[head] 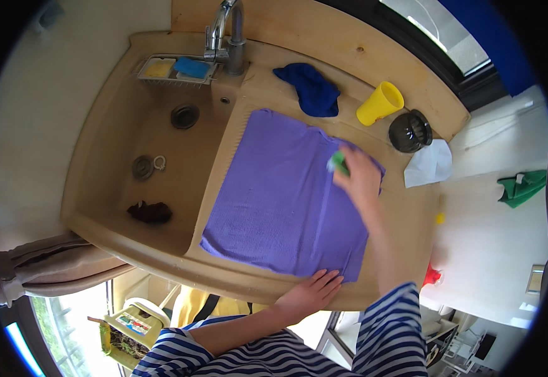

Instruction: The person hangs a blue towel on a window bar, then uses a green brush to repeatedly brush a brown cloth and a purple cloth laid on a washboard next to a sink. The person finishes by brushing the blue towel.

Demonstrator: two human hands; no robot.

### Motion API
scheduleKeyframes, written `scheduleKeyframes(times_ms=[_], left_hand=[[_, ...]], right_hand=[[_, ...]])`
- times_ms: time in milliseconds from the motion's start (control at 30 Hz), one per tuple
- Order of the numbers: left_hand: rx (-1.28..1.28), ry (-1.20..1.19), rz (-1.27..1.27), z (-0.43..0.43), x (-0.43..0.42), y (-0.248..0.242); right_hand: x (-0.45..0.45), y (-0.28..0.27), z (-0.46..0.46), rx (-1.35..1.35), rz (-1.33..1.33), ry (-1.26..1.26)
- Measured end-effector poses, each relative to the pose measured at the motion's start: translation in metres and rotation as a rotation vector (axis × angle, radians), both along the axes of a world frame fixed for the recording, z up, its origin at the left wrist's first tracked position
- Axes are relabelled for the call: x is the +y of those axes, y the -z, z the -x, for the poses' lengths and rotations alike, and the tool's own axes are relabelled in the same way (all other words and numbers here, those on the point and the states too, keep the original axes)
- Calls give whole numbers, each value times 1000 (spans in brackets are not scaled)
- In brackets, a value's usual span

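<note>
A purple cloth [278,188] lies spread on the drainboard to the right of the sink basin, with a few ridges and a folded upper edge. My right hand [359,176] is over its upper right part, gripping a small green brush [339,162] with pale bristles. Motion blurs this hand, and I cannot tell whether the bristles touch the fabric. Down at the front edge of the sink unit, my left hand [312,293] lies flat, fingertips on the cloth's lower border, fingers slightly apart, nothing in it.
In the basin [175,141] are a dark wet cloth [150,212], a drain strainer [142,168] and a white ring [160,163]. A chrome faucet [236,47] stands behind, beside a wire sponge rack [175,82]. A navy cloth [315,92], yellow cup [380,103], dark bowl [408,132] and white cloth [428,165] line the back.
</note>
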State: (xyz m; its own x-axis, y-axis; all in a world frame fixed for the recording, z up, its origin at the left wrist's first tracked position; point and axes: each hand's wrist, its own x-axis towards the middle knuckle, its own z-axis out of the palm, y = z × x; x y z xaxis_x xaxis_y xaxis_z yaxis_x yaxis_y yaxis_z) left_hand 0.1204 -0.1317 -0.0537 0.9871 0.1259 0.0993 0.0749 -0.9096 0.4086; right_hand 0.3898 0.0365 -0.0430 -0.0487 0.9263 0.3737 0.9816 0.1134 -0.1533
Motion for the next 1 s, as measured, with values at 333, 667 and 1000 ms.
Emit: scheduleKeyframes(times_ms=[333, 667, 1000], left_hand=[[34, 15, 72, -1, 4, -7], [43, 28, 13, 1, 4, -8], [31, 12, 9, -3, 6, -11]], right_hand=[[-132, -54, 75, 23, 157, -319], [19, -15, -27, 226, 148, 155], [-151, -34, 55, 77, 238, -118]])
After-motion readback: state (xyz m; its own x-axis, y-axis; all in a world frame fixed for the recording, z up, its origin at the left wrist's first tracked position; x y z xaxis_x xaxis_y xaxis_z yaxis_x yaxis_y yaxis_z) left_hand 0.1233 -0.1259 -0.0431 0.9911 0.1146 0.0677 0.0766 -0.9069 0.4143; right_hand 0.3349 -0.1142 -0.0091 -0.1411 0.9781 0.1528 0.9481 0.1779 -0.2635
